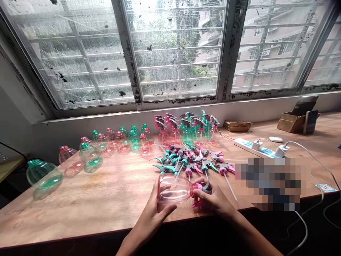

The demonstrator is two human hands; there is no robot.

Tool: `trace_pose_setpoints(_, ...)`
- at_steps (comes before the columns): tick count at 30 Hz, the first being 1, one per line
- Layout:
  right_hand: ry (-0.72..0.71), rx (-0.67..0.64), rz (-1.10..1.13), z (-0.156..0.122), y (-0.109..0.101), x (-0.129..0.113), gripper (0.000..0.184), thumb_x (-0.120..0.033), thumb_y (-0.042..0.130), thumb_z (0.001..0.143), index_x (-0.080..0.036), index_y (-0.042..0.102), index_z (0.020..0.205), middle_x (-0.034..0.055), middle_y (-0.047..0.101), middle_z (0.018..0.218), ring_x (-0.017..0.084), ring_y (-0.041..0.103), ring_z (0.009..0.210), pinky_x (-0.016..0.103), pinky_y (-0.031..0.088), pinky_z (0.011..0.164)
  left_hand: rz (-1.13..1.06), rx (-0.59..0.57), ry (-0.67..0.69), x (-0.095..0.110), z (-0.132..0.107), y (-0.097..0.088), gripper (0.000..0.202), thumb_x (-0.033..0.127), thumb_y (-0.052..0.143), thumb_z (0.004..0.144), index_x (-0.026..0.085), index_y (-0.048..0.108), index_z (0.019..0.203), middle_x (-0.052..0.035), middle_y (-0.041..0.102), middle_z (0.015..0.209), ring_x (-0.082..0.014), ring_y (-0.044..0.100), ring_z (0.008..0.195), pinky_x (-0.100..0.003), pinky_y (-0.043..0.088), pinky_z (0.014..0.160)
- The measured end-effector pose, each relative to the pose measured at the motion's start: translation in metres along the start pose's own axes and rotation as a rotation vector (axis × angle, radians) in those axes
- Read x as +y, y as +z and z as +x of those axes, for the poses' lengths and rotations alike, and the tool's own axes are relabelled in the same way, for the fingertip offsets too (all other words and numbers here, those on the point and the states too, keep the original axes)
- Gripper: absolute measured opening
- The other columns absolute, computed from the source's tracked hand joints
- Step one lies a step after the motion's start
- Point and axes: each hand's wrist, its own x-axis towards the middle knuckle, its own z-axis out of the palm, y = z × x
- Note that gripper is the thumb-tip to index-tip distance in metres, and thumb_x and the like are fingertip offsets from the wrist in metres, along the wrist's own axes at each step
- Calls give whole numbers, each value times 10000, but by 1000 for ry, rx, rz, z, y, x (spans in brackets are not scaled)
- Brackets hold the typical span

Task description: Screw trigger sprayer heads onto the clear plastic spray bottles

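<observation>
- The left hand (153, 208) is clamped around the base end of a clear pink bottle (173, 190), fingers showing through the far wall, thumb stretched out below.
- The right hand (213, 199) has its grip closed on a spray head (197, 186) with a pink collar, thumb and fingers together about it; the collar sits at the bottle's neck, and how tightly it is seated cannot be told.
- The bottle lies on its side in the hands, above the front edge of the bench (112, 202), its neck toward the right edge.
- Just beyond it toward the back edge is a pile of loose spray heads (186, 161), pink and green with grey, some with thin tubes.
- Behind the pile, near the back edge, upright spray bottles (188, 133) in pink and green stand close together with their heads on.
- Topless bottles (122, 142), pink and green, spread from beside that group toward the left edge, where a green bottle (44, 181) stands nearest the front.
- Right of the pile, a white power strip (243, 144) carries plugged-in adapters.
</observation>
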Motion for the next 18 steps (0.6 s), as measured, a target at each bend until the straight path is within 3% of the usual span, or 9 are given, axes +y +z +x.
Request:
trace_pose_setpoints(5,-7,7,14,0,1,-2,418,-490,853,790,-192,617,962,20,765,746,184,717,633,301,589,626,38,-30,47,-3,2,1,1045,463,682,957,296,-92,1639,-175,508,1470,-335,487,1406,-498,361,1180)
trace_pose_setpoints(11,13,19,-9,-1,0,0,427,-486,855,789,-195,614,987,31,771,758,204,730,649,333,603,640,16,-59,33,1,-1,0,1133,475,718,933,297,-159,1629,-137,629,1312,-315,646,1212,-521,396,1155)
trace_pose_setpoints(18,9,9,5,2,0,1,475,-530,879,741,-195,621,957,20,763,727,196,723,623,308,589,617,-122,-67,-45,13,-2,0,1105,487,730,925,305,-91,1643,-139,574,1397,-346,529,1359,-479,411,1147)
